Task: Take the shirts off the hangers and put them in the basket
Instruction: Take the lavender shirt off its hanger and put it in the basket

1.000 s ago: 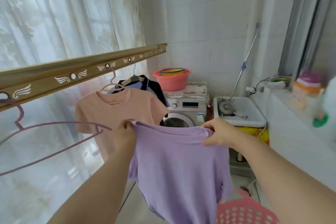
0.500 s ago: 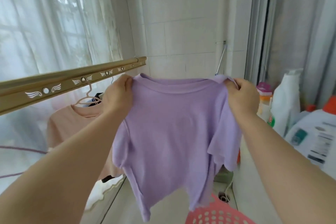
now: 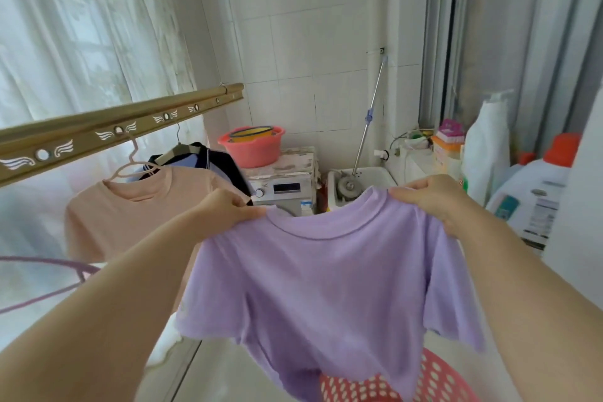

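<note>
Purple shirt (image 3: 326, 287) lowered toward pink basket (image 3: 439, 380), left hand (image 3: 225, 209) and right hand (image 3: 430, 196) pinching shoulders

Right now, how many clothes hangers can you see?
3: an empty purple hanger far left; a pink hanger in the peach shirt; a third hanger in the dark shirt. Others may be hidden.

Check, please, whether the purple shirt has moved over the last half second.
Yes, downward. The purple shirt sat just under the far end of the gold drying rail; now it hangs well below it.
</note>
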`<state>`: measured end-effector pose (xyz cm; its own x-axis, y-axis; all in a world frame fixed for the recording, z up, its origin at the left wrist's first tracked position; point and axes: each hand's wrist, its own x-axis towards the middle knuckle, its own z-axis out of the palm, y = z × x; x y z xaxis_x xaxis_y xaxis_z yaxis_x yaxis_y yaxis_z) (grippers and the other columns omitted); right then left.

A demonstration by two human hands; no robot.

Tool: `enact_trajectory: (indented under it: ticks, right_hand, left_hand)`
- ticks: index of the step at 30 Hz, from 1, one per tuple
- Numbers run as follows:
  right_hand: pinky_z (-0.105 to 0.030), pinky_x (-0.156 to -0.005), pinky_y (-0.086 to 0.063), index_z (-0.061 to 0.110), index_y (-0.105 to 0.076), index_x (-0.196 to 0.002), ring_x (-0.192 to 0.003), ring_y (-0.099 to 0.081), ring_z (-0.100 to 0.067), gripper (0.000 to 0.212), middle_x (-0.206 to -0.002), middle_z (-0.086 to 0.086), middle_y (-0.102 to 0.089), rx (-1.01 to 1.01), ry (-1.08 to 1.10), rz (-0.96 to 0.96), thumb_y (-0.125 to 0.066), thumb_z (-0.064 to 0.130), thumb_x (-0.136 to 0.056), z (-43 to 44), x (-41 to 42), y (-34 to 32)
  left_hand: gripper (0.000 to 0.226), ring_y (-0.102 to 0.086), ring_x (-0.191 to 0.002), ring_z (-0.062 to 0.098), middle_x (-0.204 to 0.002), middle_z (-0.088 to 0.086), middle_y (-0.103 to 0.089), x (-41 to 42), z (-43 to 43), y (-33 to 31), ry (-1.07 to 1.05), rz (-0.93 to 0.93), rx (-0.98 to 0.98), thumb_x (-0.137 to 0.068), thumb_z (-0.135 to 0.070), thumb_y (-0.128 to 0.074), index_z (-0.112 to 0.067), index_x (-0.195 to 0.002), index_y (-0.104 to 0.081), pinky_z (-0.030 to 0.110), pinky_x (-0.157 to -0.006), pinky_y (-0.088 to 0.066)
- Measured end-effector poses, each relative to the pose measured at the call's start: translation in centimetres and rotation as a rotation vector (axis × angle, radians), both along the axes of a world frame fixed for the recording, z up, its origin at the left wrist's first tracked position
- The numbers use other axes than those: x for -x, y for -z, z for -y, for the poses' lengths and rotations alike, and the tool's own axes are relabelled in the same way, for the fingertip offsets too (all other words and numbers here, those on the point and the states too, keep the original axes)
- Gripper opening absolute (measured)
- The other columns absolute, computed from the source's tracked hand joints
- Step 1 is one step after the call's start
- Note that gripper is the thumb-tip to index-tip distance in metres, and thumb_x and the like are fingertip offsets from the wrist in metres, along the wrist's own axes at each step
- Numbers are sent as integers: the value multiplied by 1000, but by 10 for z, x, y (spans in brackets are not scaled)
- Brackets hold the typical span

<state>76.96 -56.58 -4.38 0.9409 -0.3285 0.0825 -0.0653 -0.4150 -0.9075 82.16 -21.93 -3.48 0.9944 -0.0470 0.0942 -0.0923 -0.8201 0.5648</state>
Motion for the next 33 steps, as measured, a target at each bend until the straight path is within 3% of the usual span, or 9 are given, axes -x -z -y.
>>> enact_trajectory:
  ticks: [3, 7, 12, 17, 19, 22, 26, 29, 33]
  right_hand:
    - [-30, -75, -46, 6, -74, -93, -83, -63, -24, 43, -88, -6, -70, 71, 60, 0, -79, 43, -71, 15, -2, 12]
    - [-28, -63, -28, 9, -50, -61, -64, -44, -18, 52, -65, -6, -44, 188, -33, -141, -78, 53, -67, 15, 5, 11]
    - [-32, -84, -50, 10, -71, -85, -85, -67, -20, 33, -87, -8, -73, -507, -103, 109, -72, 42, -79, 12, 13, -40]
    - [-29, -75, -48, 9, -66, -99, -81, -61, -23, 27, -89, -7, -65, -520, 91, 4, -69, 30, -81, -2, 10, -44]
    - [-24, -61, -40, 8, -63, -93, -66, -52, -19, 13, -79, -6, -59, -515, 14, -57, -65, 20, -86, -23, 16, -35]
    - [-26, -69, -40, -4, -66, -105, -78, -53, -17, 31, -93, -12, -67, -469, -116, -57, -66, 21, -87, -56, 22, -21]
    - [-31, -83, -52, 4, -71, -107, -91, -68, -23, 29, -98, -14, -73, -494, -287, 2, -60, 27, -92, -76, 33, -6]
    - [-23, -71, -53, 16, -72, -108, -90, -70, -15, 26, -98, -5, -75, -453, -363, 19, -53, 29, -97, -76, 42, 0]
    - [-27, -71, -50, 20, -70, -110, -96, -67, -18, 25, -100, -3, -74, -407, -347, 9, -52, 29, -96, -72, 47, 5]
  left_hand:
    - [50, -33, -57, 14, -60, -1, -37, -1, -13, 8, -9, -214, 45, -71, -54, -76, -17, -63, -44, 26, -55, -25]
    - [50, -56, -80, 22, -84, 11, -61, 1, -13, 9, 2, -89, 469, -75, -57, -70, -8, -86, -64, 37, -76, -45]
    - [32, -72, -82, 18, -92, 7, -75, 2, 11, -22, 74, -110, 903, -95, -41, -53, -14, -100, -71, 35, -75, -53]
    - [44, -67, -95, 32, -104, 17, -69, -4, 33, -27, -208, -188, 542, -88, -36, -67, 2, -109, -64, 45, -88, -55]
    - [30, -65, -84, 28, -93, 17, -66, 7, 60, -24, -227, -138, 595, -92, -27, -62, 2, -95, -62, 38, -77, -57]
    - [24, -53, -63, 20, -71, 10, -56, 30, 113, -19, -128, -218, 812, -96, -17, -56, -7, -74, -56, 27, -60, -47]
    - [18, -57, -71, 24, -78, 16, -58, 48, 155, -5, -1, -183, 865, -95, -20, -55, -5, -86, -59, 34, -66, -49]
    - [25, -63, -67, 25, -81, 18, -62, 61, 160, 5, 20, -140, 875, -97, -20, -52, 3, -100, -60, 29, -53, -56]
    - [29, -66, -76, 29, -95, 23, -65, 69, 157, 12, 28, -136, 816, -98, -22, -49, 4, -108, -58, 36, -60, -59]
